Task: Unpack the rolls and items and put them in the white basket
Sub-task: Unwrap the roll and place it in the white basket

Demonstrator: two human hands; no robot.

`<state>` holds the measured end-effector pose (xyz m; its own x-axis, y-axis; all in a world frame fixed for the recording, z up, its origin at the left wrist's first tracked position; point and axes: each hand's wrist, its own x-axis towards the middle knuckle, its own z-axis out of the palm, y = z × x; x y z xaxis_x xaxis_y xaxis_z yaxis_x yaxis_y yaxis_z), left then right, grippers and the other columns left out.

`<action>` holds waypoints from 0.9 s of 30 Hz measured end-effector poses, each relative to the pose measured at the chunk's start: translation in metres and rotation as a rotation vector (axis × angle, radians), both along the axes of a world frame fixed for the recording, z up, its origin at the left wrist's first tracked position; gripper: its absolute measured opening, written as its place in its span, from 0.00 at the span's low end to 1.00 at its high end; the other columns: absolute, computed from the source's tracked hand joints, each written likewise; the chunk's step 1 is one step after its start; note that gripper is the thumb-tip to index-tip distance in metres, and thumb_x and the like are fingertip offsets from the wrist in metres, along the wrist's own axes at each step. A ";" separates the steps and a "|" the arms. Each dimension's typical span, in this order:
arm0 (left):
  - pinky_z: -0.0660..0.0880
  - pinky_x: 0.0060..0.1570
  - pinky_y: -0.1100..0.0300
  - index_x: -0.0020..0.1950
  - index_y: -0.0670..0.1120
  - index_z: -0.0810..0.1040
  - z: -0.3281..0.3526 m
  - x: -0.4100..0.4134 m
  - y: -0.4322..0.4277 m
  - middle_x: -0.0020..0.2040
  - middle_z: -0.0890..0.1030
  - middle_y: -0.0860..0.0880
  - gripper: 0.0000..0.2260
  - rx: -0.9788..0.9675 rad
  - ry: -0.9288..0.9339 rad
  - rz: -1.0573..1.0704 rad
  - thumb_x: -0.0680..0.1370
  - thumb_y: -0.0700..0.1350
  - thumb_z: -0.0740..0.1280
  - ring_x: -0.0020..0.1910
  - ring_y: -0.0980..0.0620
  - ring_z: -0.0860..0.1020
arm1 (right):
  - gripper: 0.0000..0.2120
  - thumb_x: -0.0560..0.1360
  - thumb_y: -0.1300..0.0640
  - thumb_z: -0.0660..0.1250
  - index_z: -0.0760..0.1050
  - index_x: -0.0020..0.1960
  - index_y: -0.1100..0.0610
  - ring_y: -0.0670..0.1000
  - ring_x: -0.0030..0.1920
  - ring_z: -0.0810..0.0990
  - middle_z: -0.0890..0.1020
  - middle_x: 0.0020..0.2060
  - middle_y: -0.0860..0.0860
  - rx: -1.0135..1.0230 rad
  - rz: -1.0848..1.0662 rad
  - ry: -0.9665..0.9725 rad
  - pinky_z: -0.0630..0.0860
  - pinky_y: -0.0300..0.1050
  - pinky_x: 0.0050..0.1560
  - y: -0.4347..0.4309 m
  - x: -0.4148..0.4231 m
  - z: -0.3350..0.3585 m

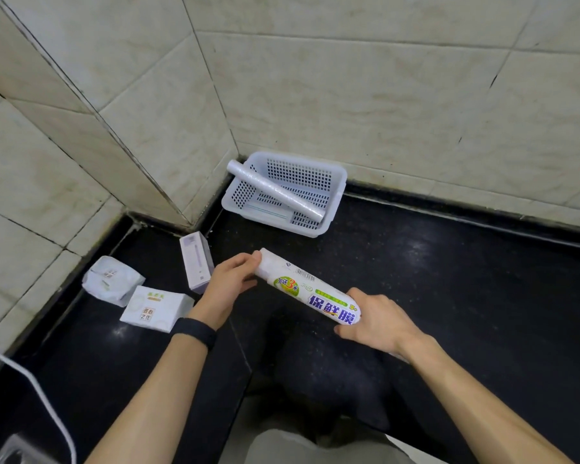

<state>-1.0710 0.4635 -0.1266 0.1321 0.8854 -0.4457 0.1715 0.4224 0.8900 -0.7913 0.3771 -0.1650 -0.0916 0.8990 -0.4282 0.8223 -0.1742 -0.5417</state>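
Note:
A wrapped cling-film roll point(307, 286) with green and purple print is held level above the black counter. My left hand point(230, 284) grips its far left end, and my right hand point(375, 318) grips its near right end. The white perforated basket point(337, 182) stands in the tiled corner at the back. An unwrapped clear roll point(275, 190) lies slanted in it, one end sticking over the left rim. A flat thin item point(268, 211) lies on the basket floor.
On the counter to the left lie a white and purple box point(196, 262), a soft white pack point(113, 279) and a white packet with green print point(154, 308). A white cable point(37, 386) runs along the lower left. Tiled walls close the back and left.

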 end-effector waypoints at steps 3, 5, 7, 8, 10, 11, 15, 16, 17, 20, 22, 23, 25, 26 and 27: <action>0.78 0.58 0.51 0.53 0.44 0.82 -0.003 -0.009 0.005 0.56 0.82 0.44 0.13 -0.057 -0.124 0.144 0.79 0.53 0.67 0.58 0.45 0.81 | 0.18 0.62 0.36 0.68 0.67 0.44 0.43 0.44 0.37 0.78 0.80 0.36 0.44 -0.017 0.014 -0.052 0.72 0.42 0.33 -0.003 0.012 -0.004; 0.79 0.54 0.51 0.54 0.43 0.80 -0.004 -0.014 0.008 0.57 0.82 0.43 0.12 -0.087 -0.170 0.219 0.79 0.51 0.67 0.57 0.44 0.82 | 0.17 0.62 0.36 0.67 0.67 0.44 0.43 0.44 0.36 0.77 0.79 0.36 0.44 -0.010 0.034 -0.080 0.69 0.42 0.32 -0.004 0.014 -0.009; 0.80 0.51 0.51 0.53 0.43 0.79 -0.003 -0.020 0.012 0.56 0.81 0.42 0.10 -0.091 -0.216 0.313 0.80 0.49 0.67 0.56 0.44 0.82 | 0.18 0.62 0.36 0.67 0.66 0.45 0.44 0.44 0.37 0.77 0.78 0.36 0.43 -0.003 0.043 -0.106 0.68 0.42 0.32 -0.006 0.016 -0.015; 0.80 0.51 0.50 0.54 0.43 0.78 -0.002 -0.025 0.014 0.57 0.80 0.42 0.10 -0.087 -0.232 0.364 0.80 0.48 0.66 0.56 0.43 0.82 | 0.18 0.63 0.36 0.67 0.66 0.45 0.44 0.45 0.37 0.77 0.78 0.36 0.43 -0.002 0.042 -0.122 0.67 0.42 0.32 -0.008 0.019 -0.018; 0.80 0.51 0.50 0.59 0.42 0.77 0.002 -0.038 0.018 0.59 0.79 0.42 0.12 -0.070 -0.224 0.445 0.81 0.48 0.65 0.57 0.43 0.81 | 0.18 0.64 0.36 0.66 0.66 0.46 0.44 0.47 0.39 0.77 0.77 0.37 0.43 -0.007 0.022 -0.161 0.68 0.44 0.33 -0.011 0.027 -0.025; 0.80 0.50 0.51 0.61 0.41 0.76 0.003 -0.045 0.020 0.61 0.78 0.42 0.13 -0.058 -0.204 0.471 0.82 0.48 0.65 0.57 0.43 0.81 | 0.18 0.64 0.36 0.66 0.66 0.46 0.44 0.48 0.39 0.77 0.77 0.37 0.43 -0.014 0.003 -0.179 0.69 0.46 0.34 -0.014 0.034 -0.029; 0.76 0.58 0.48 0.66 0.37 0.71 0.003 -0.072 0.022 0.66 0.75 0.39 0.18 -0.020 -0.149 0.561 0.83 0.49 0.61 0.59 0.42 0.79 | 0.17 0.67 0.37 0.67 0.67 0.49 0.44 0.50 0.43 0.80 0.79 0.42 0.44 -0.050 -0.081 -0.245 0.76 0.49 0.40 -0.024 0.057 -0.048; 0.76 0.58 0.49 0.66 0.37 0.70 0.002 -0.075 0.020 0.66 0.74 0.40 0.18 -0.014 -0.146 0.586 0.83 0.49 0.61 0.59 0.43 0.78 | 0.17 0.68 0.38 0.67 0.67 0.50 0.44 0.51 0.44 0.80 0.79 0.44 0.44 -0.053 -0.102 -0.264 0.76 0.49 0.41 -0.026 0.060 -0.053; 0.75 0.58 0.50 0.66 0.38 0.70 0.002 -0.077 0.019 0.66 0.74 0.41 0.18 -0.010 -0.150 0.615 0.83 0.49 0.61 0.60 0.44 0.78 | 0.17 0.69 0.39 0.67 0.68 0.52 0.45 0.52 0.45 0.80 0.79 0.45 0.44 -0.050 -0.119 -0.287 0.75 0.48 0.41 -0.027 0.061 -0.057; 0.76 0.55 0.53 0.64 0.40 0.70 -0.003 -0.080 0.016 0.64 0.74 0.43 0.15 -0.022 -0.179 0.710 0.83 0.50 0.61 0.62 0.45 0.76 | 0.20 0.72 0.41 0.66 0.69 0.59 0.48 0.54 0.51 0.80 0.79 0.51 0.47 -0.029 -0.132 -0.375 0.74 0.47 0.43 -0.026 0.057 -0.068; 0.77 0.53 0.54 0.62 0.41 0.71 -0.006 -0.080 0.014 0.62 0.75 0.43 0.14 -0.033 -0.190 0.765 0.83 0.50 0.62 0.61 0.45 0.77 | 0.22 0.72 0.42 0.67 0.69 0.62 0.50 0.54 0.54 0.79 0.78 0.54 0.48 -0.023 -0.128 -0.407 0.76 0.49 0.49 -0.025 0.052 -0.072; 0.78 0.52 0.54 0.62 0.41 0.72 -0.008 -0.080 0.013 0.60 0.75 0.43 0.14 -0.037 -0.195 0.782 0.83 0.50 0.63 0.59 0.45 0.78 | 0.23 0.72 0.41 0.67 0.68 0.63 0.50 0.54 0.55 0.79 0.77 0.54 0.48 -0.024 -0.121 -0.412 0.76 0.49 0.51 -0.025 0.049 -0.074; 0.79 0.49 0.55 0.61 0.42 0.72 -0.010 -0.078 0.011 0.58 0.76 0.45 0.13 -0.041 -0.207 0.797 0.82 0.50 0.63 0.54 0.47 0.79 | 0.25 0.72 0.41 0.68 0.68 0.64 0.49 0.53 0.56 0.78 0.77 0.55 0.48 -0.031 -0.100 -0.405 0.76 0.50 0.54 -0.025 0.044 -0.076; 0.79 0.48 0.55 0.61 0.42 0.72 -0.012 -0.076 0.010 0.57 0.76 0.45 0.13 -0.044 -0.217 0.803 0.82 0.50 0.63 0.53 0.48 0.79 | 0.26 0.71 0.40 0.68 0.68 0.65 0.49 0.53 0.56 0.78 0.77 0.54 0.48 -0.037 -0.090 -0.401 0.75 0.50 0.54 -0.025 0.042 -0.077; 0.79 0.47 0.55 0.61 0.42 0.71 -0.013 -0.073 0.009 0.57 0.76 0.46 0.13 -0.047 -0.228 0.809 0.82 0.50 0.63 0.52 0.49 0.79 | 0.27 0.70 0.40 0.69 0.68 0.65 0.48 0.52 0.56 0.77 0.76 0.54 0.48 -0.041 -0.080 -0.402 0.75 0.50 0.55 -0.025 0.040 -0.079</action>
